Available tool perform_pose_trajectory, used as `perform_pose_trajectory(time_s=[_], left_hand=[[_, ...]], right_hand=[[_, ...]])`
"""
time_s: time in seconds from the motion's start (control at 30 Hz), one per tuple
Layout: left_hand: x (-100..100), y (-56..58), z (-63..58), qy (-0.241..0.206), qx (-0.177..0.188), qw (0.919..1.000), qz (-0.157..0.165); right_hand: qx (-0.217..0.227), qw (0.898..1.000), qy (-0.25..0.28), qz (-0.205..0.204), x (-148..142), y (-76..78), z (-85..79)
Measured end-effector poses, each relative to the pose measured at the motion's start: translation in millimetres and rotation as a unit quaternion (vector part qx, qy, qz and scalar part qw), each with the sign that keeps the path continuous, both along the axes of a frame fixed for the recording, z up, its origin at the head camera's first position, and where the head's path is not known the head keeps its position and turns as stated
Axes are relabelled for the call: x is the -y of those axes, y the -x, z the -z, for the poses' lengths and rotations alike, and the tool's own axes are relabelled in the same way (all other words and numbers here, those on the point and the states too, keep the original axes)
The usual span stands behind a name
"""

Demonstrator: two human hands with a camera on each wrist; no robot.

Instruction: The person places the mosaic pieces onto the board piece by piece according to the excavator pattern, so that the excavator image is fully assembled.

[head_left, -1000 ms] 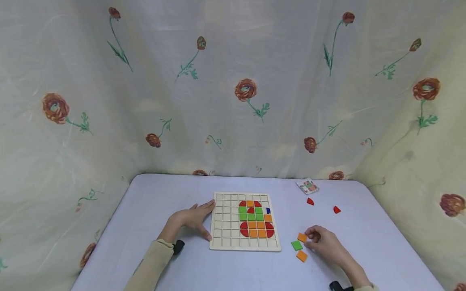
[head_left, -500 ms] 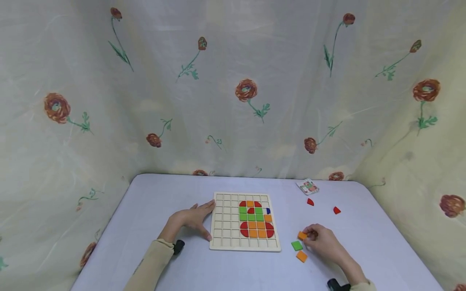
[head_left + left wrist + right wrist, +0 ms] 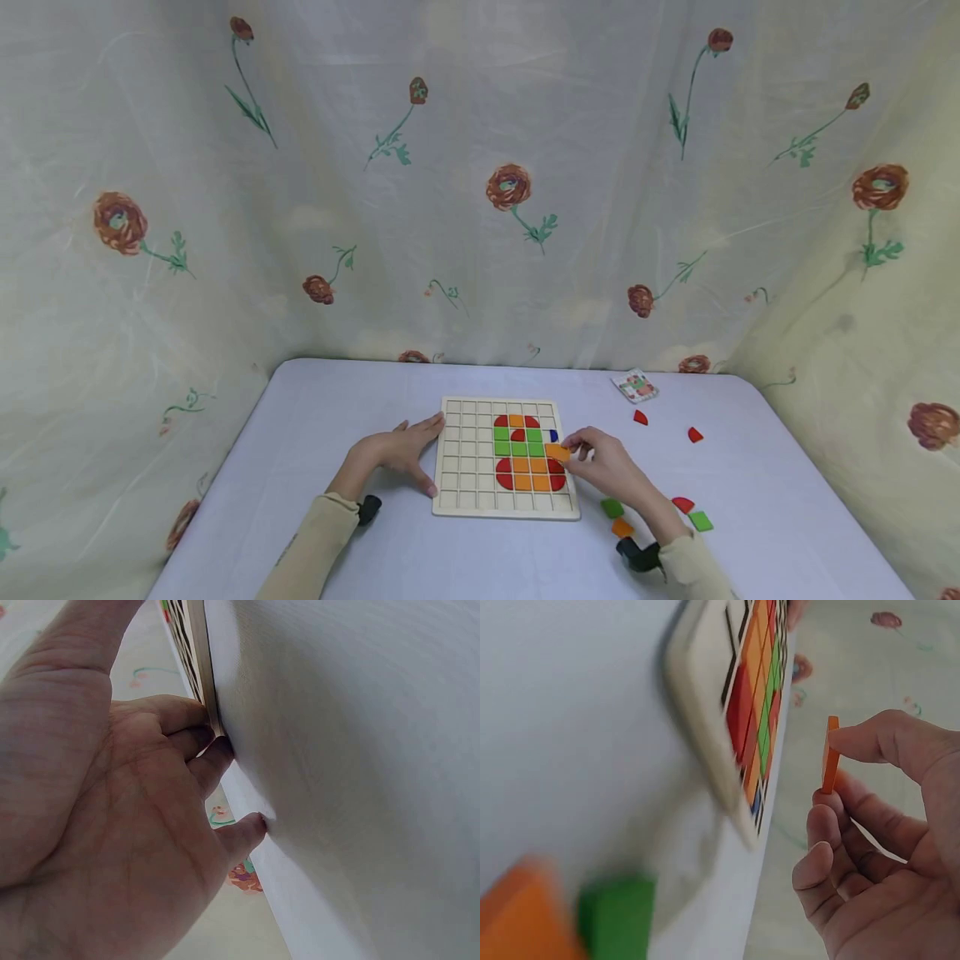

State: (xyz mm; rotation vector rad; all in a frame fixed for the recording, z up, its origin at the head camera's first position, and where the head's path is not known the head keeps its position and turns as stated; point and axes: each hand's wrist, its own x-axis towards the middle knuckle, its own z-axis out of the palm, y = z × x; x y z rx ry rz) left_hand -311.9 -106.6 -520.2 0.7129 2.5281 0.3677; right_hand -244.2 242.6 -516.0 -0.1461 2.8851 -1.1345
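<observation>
My right hand [image 3: 609,468] pinches an orange square tile [image 3: 830,754] between thumb and fingertips, above the right side of the pale gridded board [image 3: 463,479]. In the right wrist view the tile is seen edge-on, apart from the board. Red, orange and green tiles and one blue piece [image 3: 553,436] sit in the board's right half. My left hand [image 3: 403,454] touches the board's left edge, thumb and fingers spread. Its fingertips [image 3: 219,748] meet that edge near the table in the left wrist view.
Near my right wrist lie a green square [image 3: 612,508], an orange square [image 3: 622,527], a red quarter-round [image 3: 683,505] and another green square [image 3: 701,521]. Farther back are two red quarter-rounds [image 3: 640,417] and a patterned card [image 3: 635,385]. A floral curtain [image 3: 480,250] surrounds the table.
My right hand has picked up the orange square from the right of the board and carried it left, over the board. A red and a green piece now show beside the forearm. The left hand stays put.
</observation>
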Motion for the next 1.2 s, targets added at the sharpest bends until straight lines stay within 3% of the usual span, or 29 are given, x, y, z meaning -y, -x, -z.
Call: perform_pose_trajectory(time_s=[0.33, 0.57, 1.2], left_hand=[[0.7, -0.1, -0.3, 0.002, 0.002, 1.0000, 0.005], [0.1, 0.8, 0.8, 0.005, 0.000, 1.0000, -0.005], [0.7, 1.7, 3.1, 0.005, 0.001, 1.0000, -0.005]], right_hand=[[-0.020, 0.996, 0.008, -0.082, 71.2, 45.7, 1.1], [-0.025, 0.994, -0.026, -0.106, 94.0, 69.8, 11.7], [0.032, 0.990, -0.069, -0.122, 106.6, 84.1, 11.7]])
